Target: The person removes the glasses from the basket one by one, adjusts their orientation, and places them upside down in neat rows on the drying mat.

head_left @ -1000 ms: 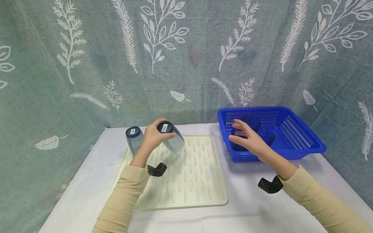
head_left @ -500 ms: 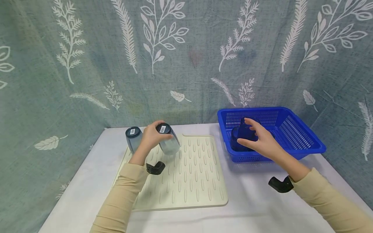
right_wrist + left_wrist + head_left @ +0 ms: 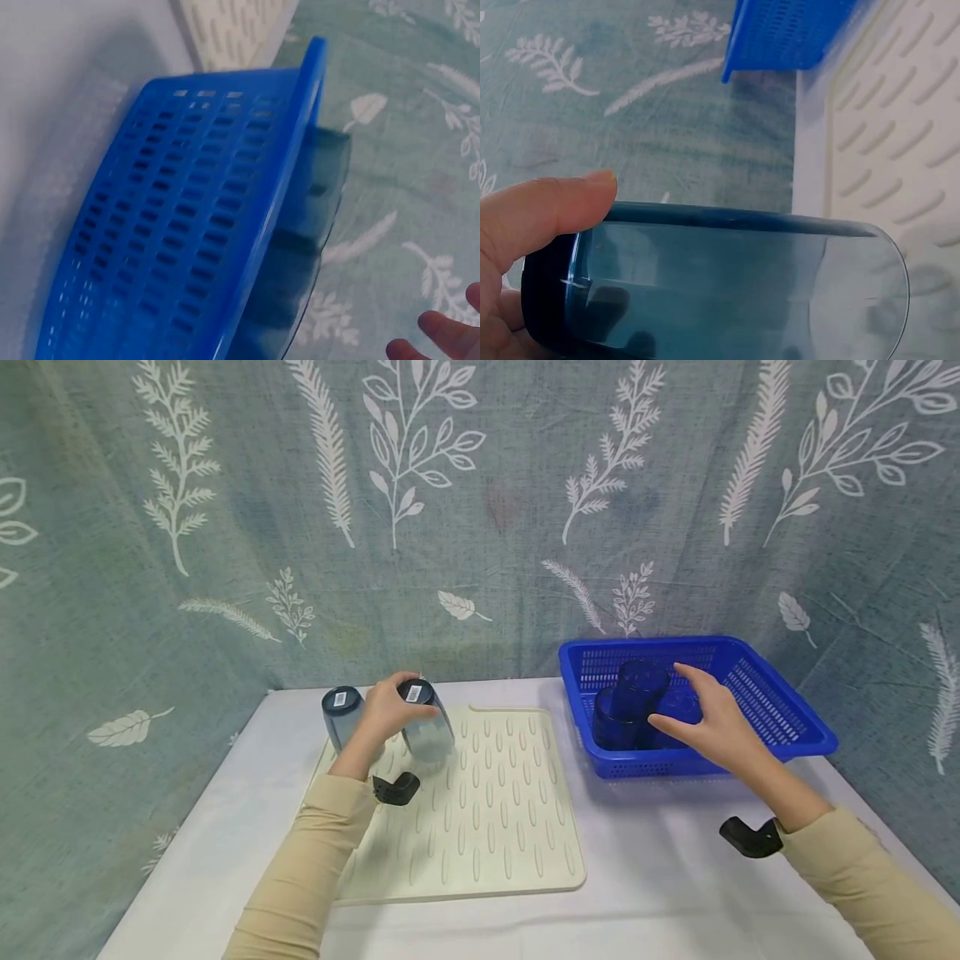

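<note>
While the left hand [image 3: 386,710] grips an inverted tumbler [image 3: 426,725] on the drying mat [image 3: 487,827], the right hand [image 3: 708,722] hovers, fingers [image 3: 667,723] spread and empty, over glasses [image 3: 637,706] in the blue basket [image 3: 780,727].

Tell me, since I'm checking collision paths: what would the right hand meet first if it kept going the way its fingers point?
Probably the blue cups in the blue basket; the right hand hovers beside them, though depth is unclear.

Glossy clear blue-grey tumbler [image 3: 727,289], perforated shiny plastic basket [image 3: 187,225], matt ribbed rubbery mat [image 3: 487,810], coarse woven cloth backdrop [image 3: 480,510].
</note>
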A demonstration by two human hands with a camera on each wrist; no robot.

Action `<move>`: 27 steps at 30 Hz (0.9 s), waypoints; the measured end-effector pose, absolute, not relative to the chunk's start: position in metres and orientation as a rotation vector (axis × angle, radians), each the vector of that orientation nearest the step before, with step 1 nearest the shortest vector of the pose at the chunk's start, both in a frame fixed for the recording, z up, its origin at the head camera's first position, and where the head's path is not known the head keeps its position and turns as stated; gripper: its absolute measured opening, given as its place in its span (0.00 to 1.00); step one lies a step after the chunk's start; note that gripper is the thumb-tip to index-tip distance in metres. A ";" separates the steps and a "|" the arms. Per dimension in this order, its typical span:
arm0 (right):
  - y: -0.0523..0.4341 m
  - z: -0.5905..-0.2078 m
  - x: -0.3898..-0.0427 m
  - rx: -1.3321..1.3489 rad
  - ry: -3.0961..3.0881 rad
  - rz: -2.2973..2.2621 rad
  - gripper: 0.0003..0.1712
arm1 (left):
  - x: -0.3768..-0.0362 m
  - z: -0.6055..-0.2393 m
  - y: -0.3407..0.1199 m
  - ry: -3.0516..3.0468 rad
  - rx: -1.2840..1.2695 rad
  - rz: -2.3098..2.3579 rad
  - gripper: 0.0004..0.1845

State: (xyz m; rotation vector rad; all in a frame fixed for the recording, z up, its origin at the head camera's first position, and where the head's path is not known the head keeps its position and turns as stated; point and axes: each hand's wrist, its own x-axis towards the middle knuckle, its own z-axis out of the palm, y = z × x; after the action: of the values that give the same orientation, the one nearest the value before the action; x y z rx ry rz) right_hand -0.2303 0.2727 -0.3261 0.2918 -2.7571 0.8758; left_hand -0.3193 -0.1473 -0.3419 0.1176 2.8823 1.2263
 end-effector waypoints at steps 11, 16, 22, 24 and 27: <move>0.288 -0.340 -0.235 0.306 -2.734 0.711 0.49 | -0.325 -0.349 -0.152 2.889 0.096 1.215 0.37; 0.291 -0.344 -0.237 0.297 -2.753 0.702 0.50 | -0.327 -0.350 -0.153 2.894 0.067 1.206 0.37; 0.294 -0.347 -0.239 0.262 -2.800 0.701 0.51 | -0.330 -0.352 -0.156 2.896 0.051 1.213 0.38; 0.294 -0.347 -0.240 0.259 -2.815 0.710 0.51 | -0.331 -0.354 -0.156 2.899 0.054 1.212 0.39; 0.296 -0.349 -0.242 0.267 -2.828 0.727 0.51 | -0.333 -0.358 -0.157 2.909 0.047 1.209 0.39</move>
State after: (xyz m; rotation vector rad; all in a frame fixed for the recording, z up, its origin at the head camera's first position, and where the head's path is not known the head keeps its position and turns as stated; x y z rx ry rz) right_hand -0.2417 0.2955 -0.3488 0.2672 -2.8276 0.7274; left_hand -0.3330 -0.1566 -0.3583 0.0469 2.9094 1.2091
